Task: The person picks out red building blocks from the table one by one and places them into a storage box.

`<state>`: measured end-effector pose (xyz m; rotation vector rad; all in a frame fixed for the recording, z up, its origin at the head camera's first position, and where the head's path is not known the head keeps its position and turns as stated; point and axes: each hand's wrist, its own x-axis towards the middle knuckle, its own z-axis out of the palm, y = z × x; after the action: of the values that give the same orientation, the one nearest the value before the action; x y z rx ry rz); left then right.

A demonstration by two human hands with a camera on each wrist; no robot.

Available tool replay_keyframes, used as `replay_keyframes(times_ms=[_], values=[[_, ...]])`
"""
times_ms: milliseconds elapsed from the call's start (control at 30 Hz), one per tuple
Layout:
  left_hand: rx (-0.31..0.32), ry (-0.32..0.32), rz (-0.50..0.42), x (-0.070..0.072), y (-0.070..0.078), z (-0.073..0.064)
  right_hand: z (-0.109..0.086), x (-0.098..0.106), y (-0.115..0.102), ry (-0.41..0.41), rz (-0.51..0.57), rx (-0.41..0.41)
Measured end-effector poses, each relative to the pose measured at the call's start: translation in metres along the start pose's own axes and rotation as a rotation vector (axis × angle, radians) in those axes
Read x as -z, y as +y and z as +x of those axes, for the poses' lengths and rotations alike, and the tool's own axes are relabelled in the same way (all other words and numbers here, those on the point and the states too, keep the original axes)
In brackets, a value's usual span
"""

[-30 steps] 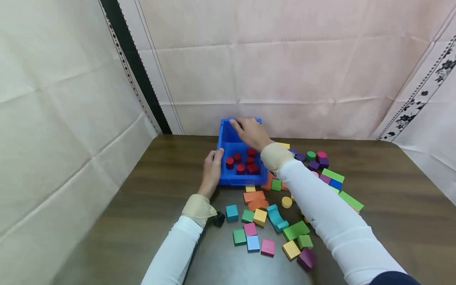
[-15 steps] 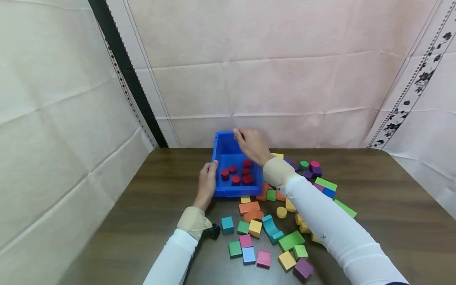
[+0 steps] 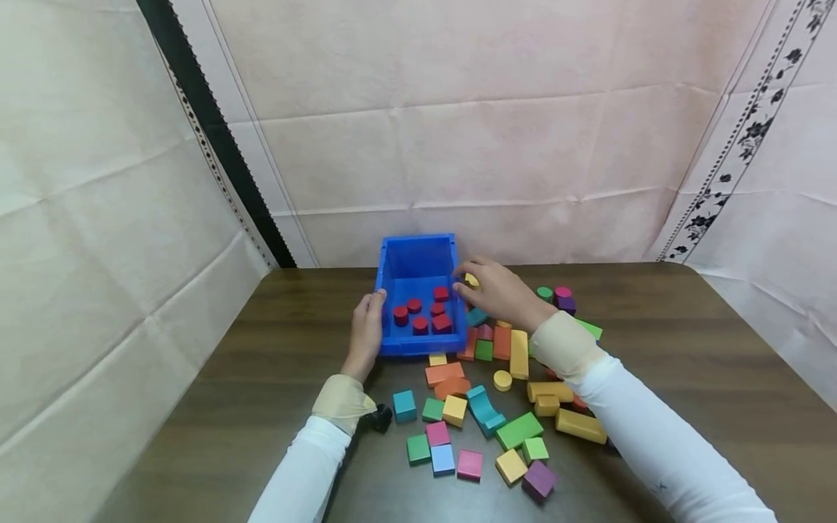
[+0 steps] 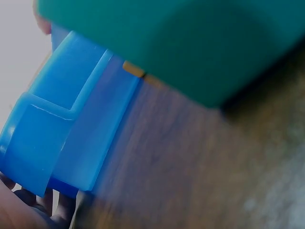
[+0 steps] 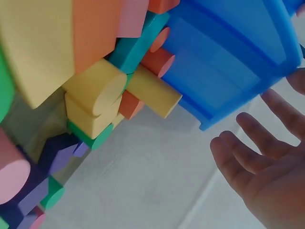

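Note:
My left hand (image 3: 362, 330) grips the left side of a blue plastic bin (image 3: 418, 349), thumb at the rim. In the left wrist view its fingers show under the bin's wall (image 4: 81, 148). Several red blocks (image 3: 421, 325), some of them cylinders, lie inside, toward the front. To the right of the bin is my right hand (image 3: 503, 290), fingers spread and holding nothing. The right wrist view shows its fingertips (image 5: 245, 121) right at the bin's rim (image 5: 238, 107).
Loose coloured blocks crowd the wooden table (image 3: 261, 407) in front and to the right of the bin, among them a teal curved block (image 3: 484, 410), yellow half-round blocks (image 3: 580, 426) and a purple block (image 3: 539, 481). A pale cloth (image 3: 497, 160) hangs behind the table.
The right hand has come off the bin's back right rim and moved right, its fingers opening from a curl. The left hand keeps its grip. The head view has shifted slightly.

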<state>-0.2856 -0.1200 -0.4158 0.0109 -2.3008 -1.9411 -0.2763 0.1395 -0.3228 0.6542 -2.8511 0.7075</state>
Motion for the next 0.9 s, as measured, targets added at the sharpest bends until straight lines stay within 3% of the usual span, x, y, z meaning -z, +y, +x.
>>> replay_keyframes(times_ms=[467, 900], values=[[0.039, 0.009, 0.006, -0.003, -0.01, -0.005, -0.02, -0.002, 0.001, -0.027, 0.018, 0.049], [-0.001, -0.015, 0.054, -0.002, 0.004, 0.004, -0.04, 0.0, 0.008, -0.071, 0.066, 0.039]])
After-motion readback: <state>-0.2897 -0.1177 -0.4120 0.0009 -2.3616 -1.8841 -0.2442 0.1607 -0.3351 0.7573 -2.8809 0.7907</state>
